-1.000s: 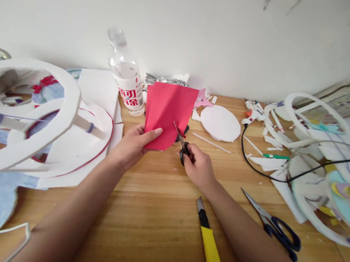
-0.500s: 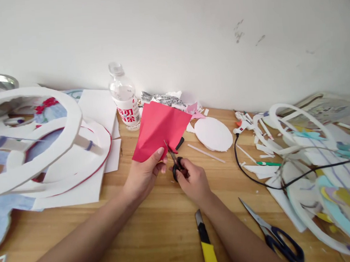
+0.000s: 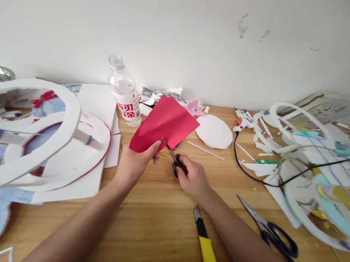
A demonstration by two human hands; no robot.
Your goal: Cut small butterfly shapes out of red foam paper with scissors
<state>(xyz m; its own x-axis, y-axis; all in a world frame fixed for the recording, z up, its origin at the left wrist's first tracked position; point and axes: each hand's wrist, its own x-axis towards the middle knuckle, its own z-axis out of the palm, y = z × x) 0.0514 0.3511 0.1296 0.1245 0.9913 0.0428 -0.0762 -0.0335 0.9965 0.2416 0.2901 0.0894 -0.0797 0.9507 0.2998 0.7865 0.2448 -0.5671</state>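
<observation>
A sheet of red paper (image 3: 165,121) is pinched at its lower left part by my left hand (image 3: 138,159), thumb on top. It is held above the wooden table, curving at the left edge. My right hand (image 3: 193,176) grips a small pair of black-handled scissors (image 3: 176,161), fingers in the loops. Their blades point up and left and meet the paper's lower edge close to my left thumb. The underside of the paper and most of my left fingers are hidden.
A utility knife (image 3: 206,243) and larger scissors (image 3: 270,228) lie near my right forearm. Behind the paper stand a plastic bottle (image 3: 126,98) and a white foam disc (image 3: 214,131). Foam rings (image 3: 73,113) fill the left; a glue gun (image 3: 244,120) with black cord lies right.
The red paper has turned clockwise and curved more at its left. My left hand has shifted slightly left and up; the scissors stay at the paper's lower edge.
</observation>
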